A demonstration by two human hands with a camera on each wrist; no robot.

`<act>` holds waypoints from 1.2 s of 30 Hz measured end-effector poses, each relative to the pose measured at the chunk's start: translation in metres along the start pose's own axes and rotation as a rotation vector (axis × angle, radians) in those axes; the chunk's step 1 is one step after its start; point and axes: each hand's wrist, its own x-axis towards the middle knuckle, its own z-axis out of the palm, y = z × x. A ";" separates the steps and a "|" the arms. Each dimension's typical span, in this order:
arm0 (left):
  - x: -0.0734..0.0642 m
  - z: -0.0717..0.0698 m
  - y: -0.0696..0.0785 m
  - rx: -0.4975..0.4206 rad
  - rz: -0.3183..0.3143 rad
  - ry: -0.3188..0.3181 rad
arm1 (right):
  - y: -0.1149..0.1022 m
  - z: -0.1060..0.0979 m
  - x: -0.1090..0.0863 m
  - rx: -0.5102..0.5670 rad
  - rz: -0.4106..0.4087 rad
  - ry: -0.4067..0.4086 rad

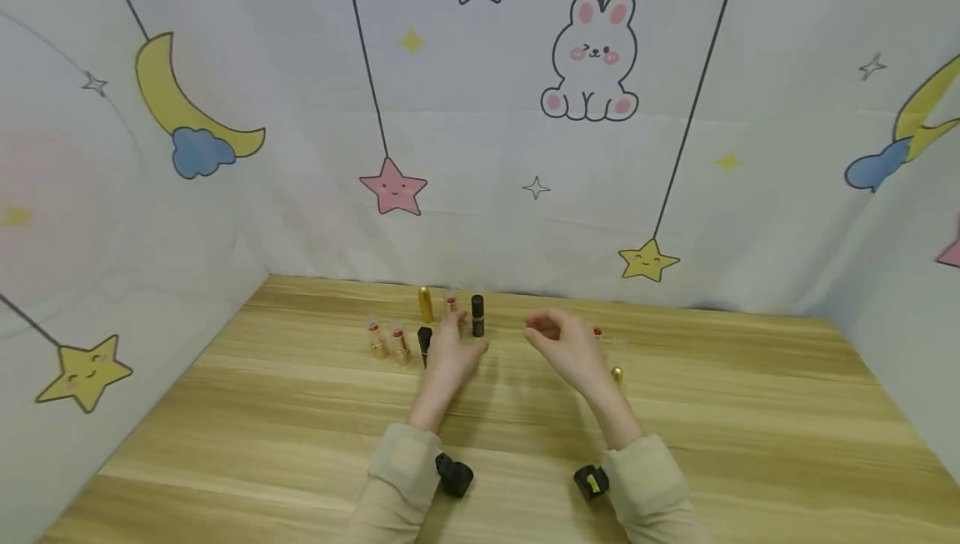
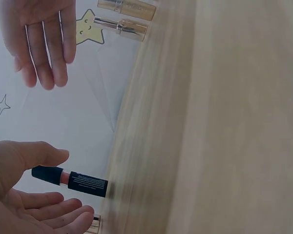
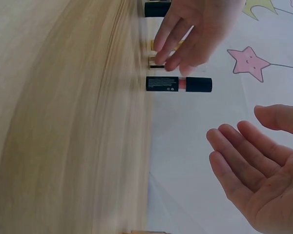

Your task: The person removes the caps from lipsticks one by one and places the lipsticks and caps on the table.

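My left hand (image 1: 452,354) reaches over the table beside an upright black lipstick tube (image 1: 477,316) with a pinkish band at its middle. In the left wrist view the tube shows between the thumb and the loosely spread fingers; whether they touch it I cannot tell. My right hand (image 1: 567,347) hovers to the right with relaxed fingers and holds nothing. A gold tube (image 1: 426,305) and a clear-capped lipstick (image 1: 452,303) stand behind the left hand. Another black tube (image 1: 424,341) stands left of it, partly hidden by the hand.
Two clear-capped lipsticks with gold bases, one (image 1: 377,341) left of the other (image 1: 401,347), stand farther left. Partly behind the right hand are a red-tipped lipstick (image 1: 597,332) and a small gold piece (image 1: 617,375). A patterned white curtain (image 1: 495,236) backs the wooden table (image 1: 750,427).
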 end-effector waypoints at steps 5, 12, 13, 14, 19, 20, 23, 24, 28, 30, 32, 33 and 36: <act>0.003 0.005 -0.003 -0.035 -0.010 -0.018 | 0.002 0.007 0.006 0.027 -0.006 0.007; 0.006 0.012 -0.006 -0.042 0.011 -0.001 | 0.003 0.018 0.017 0.076 0.030 -0.037; 0.007 0.013 -0.007 -0.042 0.011 0.000 | 0.003 0.020 0.019 0.081 0.032 -0.042; 0.007 0.014 -0.007 -0.036 0.017 0.003 | 0.004 0.021 0.020 0.086 0.029 -0.046; 0.010 0.017 -0.009 -0.022 0.023 0.020 | 0.003 0.026 0.027 0.129 0.023 -0.052; 0.011 0.017 -0.009 -0.022 0.027 0.025 | 0.004 0.027 0.028 0.138 0.023 -0.051; 0.013 0.019 -0.009 -0.018 0.025 0.038 | 0.005 0.029 0.032 0.150 0.028 -0.048; 0.014 0.020 -0.009 -0.019 0.023 0.040 | 0.006 0.029 0.033 0.154 0.033 -0.050; 0.015 0.024 -0.009 -0.021 0.005 0.053 | 0.007 0.032 0.038 0.159 0.045 -0.056; 0.015 0.026 -0.009 -0.041 0.001 0.064 | 0.008 0.034 0.040 0.166 0.046 -0.058; 0.015 0.027 -0.010 -0.056 0.004 0.075 | 0.008 0.036 0.042 0.168 0.036 -0.055; 0.015 0.027 -0.010 -0.064 0.010 0.081 | 0.008 0.038 0.043 0.174 0.035 -0.056; 0.015 0.026 -0.010 -0.094 0.021 0.092 | 0.008 0.041 0.046 0.186 0.020 -0.059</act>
